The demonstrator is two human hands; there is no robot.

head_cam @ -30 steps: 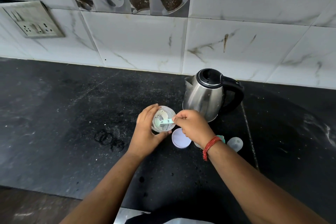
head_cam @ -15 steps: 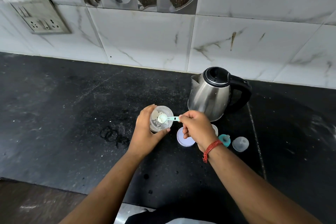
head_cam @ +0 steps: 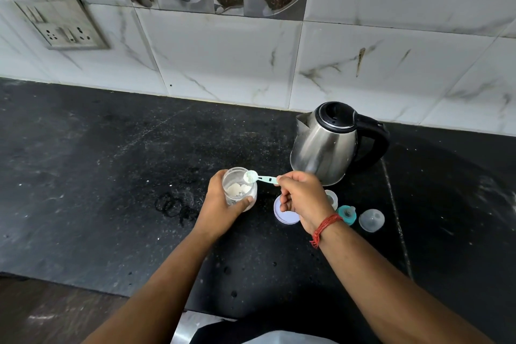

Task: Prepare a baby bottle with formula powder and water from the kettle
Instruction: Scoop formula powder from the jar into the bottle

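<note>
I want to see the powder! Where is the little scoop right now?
In the head view, the scoop sits mid-frame, pinched by the right hand over the rim of the jar that the left hand holds, just left of the kettle.

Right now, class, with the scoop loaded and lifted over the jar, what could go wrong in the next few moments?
1. The right hand pinches the scoop only at its handle end, and the bowl is heaped, so powder may spill onto the black counter.
2. The baby bottle sits mostly hidden behind that hand; the transfer could knock it.
3. The left hand holds the powder jar tilted, so powder could slide out.
</note>
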